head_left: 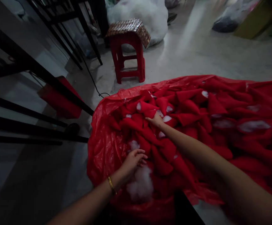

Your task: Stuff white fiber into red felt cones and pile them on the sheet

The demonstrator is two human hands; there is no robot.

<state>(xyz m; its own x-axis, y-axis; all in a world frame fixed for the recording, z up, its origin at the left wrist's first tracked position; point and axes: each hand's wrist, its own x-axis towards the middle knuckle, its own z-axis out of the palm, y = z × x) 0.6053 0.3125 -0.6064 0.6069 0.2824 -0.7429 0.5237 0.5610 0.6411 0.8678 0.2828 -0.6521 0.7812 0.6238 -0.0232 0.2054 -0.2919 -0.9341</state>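
Observation:
My left hand (pixel 134 160) hovers at the near left part of the pile, fingers loosely curled and apart, holding nothing. A tuft of white stuffing (pixel 141 184) lies just below it, and a smaller tuft (pixel 134 145) shows beyond its fingers. Farther in, my right hand (pixel 156 120) has its thumb and fingers around a red felt cone (pixel 147 107); part of the grip is hidden. Around both hands lie many red felt cones (pixel 162 161), several with white filling at their open ends. The pile rests in a large red plastic bag (pixel 103 137), spread wide.
A red plastic stool (pixel 128 57) with a woven cover (pixel 128 26) stands beyond the bag. Behind it sits a big clear sack of white stuffing (pixel 145 15). Black metal frame legs (pixel 44 78) and a red box-like object (pixel 63 100) are at left.

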